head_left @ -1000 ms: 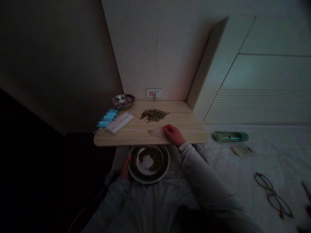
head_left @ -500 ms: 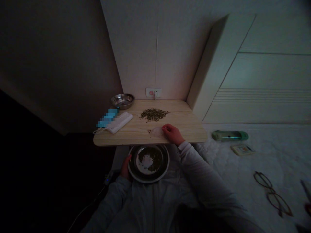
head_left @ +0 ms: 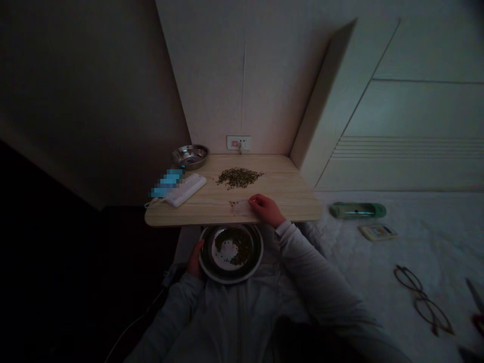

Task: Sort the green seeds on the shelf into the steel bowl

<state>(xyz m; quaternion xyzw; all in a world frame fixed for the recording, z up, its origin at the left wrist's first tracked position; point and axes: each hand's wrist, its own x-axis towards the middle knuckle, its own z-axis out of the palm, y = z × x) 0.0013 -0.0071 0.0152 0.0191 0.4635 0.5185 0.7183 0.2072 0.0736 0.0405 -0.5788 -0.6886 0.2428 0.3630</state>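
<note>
My left hand (head_left: pixel 195 259) is closed on the left rim of a round metal bowl (head_left: pixel 231 278) held at my lap, below the table's front edge. Small dark green beans or grains lie in it, bunched mostly along the top and right of its floor. Over the front of the table, the fingers of my right hand (head_left: pixel 265 208) pinch a thin, see-through plastic piece (head_left: pixel 241 207), whose exact kind is unclear. At its left end sit a few loose grains (head_left: pixel 232 203). Farther back, a larger pile of the same grains (head_left: pixel 239 177) is spread on the wood.
The wooden table (head_left: pixel 291 194) meets the wall beneath a socket (head_left: pixel 239 142). A second metal bowl (head_left: pixel 190 157), a white power bank (head_left: pixel 186 190) and a blurred-out phone (head_left: pixel 166 182) occupy its left side. On the bed are a green bottle (head_left: pixel 357 210), glasses (head_left: pixel 423 300) and scissors (head_left: pixel 475 297).
My right hand has shifted slightly left with the see-through piece, bringing it close to the few loose grains. The left hand still grips the bowl.
</note>
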